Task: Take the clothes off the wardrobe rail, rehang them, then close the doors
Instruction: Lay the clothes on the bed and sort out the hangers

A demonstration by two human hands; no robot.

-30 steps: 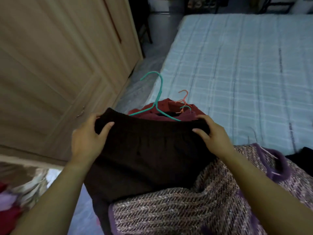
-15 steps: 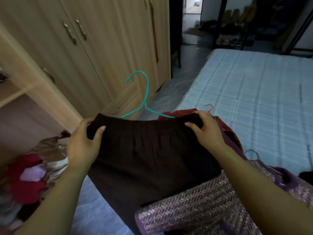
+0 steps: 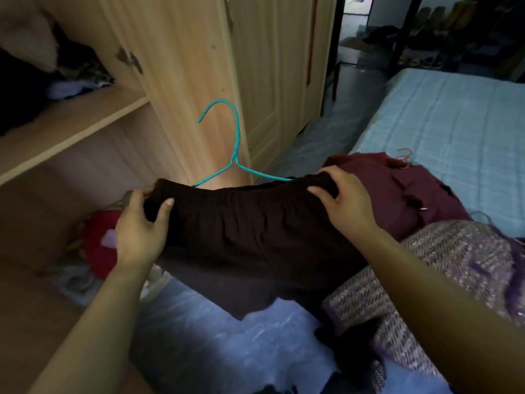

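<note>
A dark brown garment (image 3: 250,234) is stretched between both hands at its gathered top edge. My left hand (image 3: 140,226) grips its left corner and my right hand (image 3: 345,203) grips its right corner. A teal hanger (image 3: 234,143) sits inside the garment, its hook standing up above the top edge. The open wardrobe (image 3: 93,132) stands on the left, with a wooden shelf and an open door edge (image 3: 187,89) just behind the hanger. The rail is out of view.
A maroon garment (image 3: 397,189) with an orange hanger (image 3: 404,157) lies on the bed (image 3: 454,132) at the right. A purple woven garment (image 3: 443,282) lies nearer me. Red and pale clothes (image 3: 99,237) sit in the wardrobe's bottom. The floor lies below.
My view has swung left from the bed to the open wardrobe. Both hands carried the brown garment and teal hanger leftwards, off the pile on the bed.
</note>
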